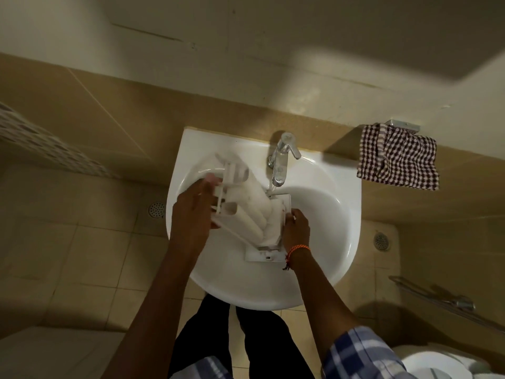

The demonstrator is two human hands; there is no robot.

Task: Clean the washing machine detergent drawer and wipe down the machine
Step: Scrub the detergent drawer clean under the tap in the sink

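The white plastic detergent drawer is held tilted over the white washbasin, its top end under the chrome tap. A thin stream of water runs from the spout onto the drawer. My left hand grips the drawer's left side, where a blurred white insert piece sticks up. My right hand, with an orange thread band at the wrist, holds the drawer's right edge. The drawer's front panel points toward me.
A checked cloth hangs from a wall bracket right of the basin. Floor drains sit on the tiled floor on both sides. A metal rail and a toilet are at the lower right.
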